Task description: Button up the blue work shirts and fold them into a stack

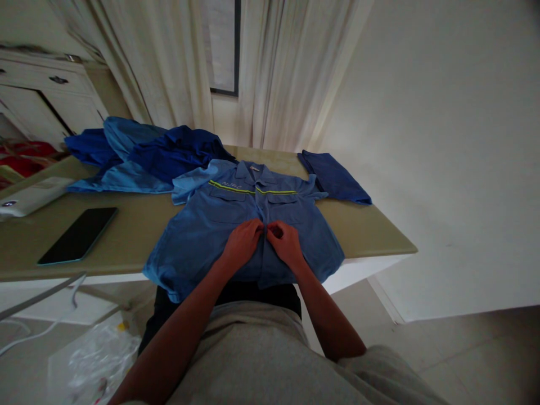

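A blue short-sleeved work shirt [206, 225] lies front side up on the table, collar away from me, its hem hanging over the near edge. It has chest pockets and a yellow stripe across the chest. My left hand [244, 241] pinches the shirt's front opening at mid-chest, just below the pockets. Close beside it, my right hand [284, 242] pinches the other side of the same opening, thumb and finger curled together. The fingertips nearly meet. Any button between them is too small to make out.
Rumpled blue clothes [156, 152] are heaped at the back left. A folded dark blue garment [335, 177] lies at the right. A black tablet [78, 236] and a white device [34, 197] rest on the table [379, 236]. A cable [42, 297] runs along the left front.
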`<state>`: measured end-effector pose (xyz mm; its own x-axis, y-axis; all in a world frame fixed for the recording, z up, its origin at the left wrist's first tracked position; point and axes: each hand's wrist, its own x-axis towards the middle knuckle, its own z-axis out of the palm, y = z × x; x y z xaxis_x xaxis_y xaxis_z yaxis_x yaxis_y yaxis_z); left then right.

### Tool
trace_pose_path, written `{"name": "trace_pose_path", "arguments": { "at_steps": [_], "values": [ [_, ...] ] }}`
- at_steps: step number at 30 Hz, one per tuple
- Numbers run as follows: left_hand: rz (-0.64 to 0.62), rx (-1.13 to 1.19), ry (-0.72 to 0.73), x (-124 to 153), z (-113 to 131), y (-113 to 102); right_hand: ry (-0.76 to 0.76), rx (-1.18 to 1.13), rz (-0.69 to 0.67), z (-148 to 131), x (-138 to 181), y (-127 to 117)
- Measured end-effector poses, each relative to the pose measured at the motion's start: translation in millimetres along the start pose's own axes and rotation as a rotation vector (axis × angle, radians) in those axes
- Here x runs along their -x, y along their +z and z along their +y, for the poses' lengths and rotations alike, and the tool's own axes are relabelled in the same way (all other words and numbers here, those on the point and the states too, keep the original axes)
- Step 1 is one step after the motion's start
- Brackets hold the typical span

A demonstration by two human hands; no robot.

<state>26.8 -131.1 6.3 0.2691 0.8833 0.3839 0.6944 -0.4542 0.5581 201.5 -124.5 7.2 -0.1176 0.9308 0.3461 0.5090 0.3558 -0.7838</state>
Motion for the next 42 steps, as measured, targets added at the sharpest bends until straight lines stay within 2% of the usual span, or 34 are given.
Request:
{"name": "trace_pose_path", "arguments": {
  "at_steps": [7,18,28,37,42],
  "values": [
    [0.007,0.075,-0.052,-2.1,-5.1,1.3,-0.042,0.05,-0.048,-0.6,0.6,-1.5],
    [0.021,0.317,-0.169,-1.6,-1.7,-2.3,-0.134,0.147,-0.04,-6.0,3.1,-0.2],
    [0.028,0.331,-0.136,-2.2,-5.2,-1.4,-0.133,0.117,-0.062,-5.8,2.4,1.2],
    [0.059,0.253,-0.084,-0.6,-4.7,0.6,-0.091,0.092,-0.043,-4.1,1.5,1.9],
    [0.033,0.362,-0.086,-0.7,-6.9,2.3,-0.058,0.064,0.004,-1.2,1.3,0.8]
  ]
}}
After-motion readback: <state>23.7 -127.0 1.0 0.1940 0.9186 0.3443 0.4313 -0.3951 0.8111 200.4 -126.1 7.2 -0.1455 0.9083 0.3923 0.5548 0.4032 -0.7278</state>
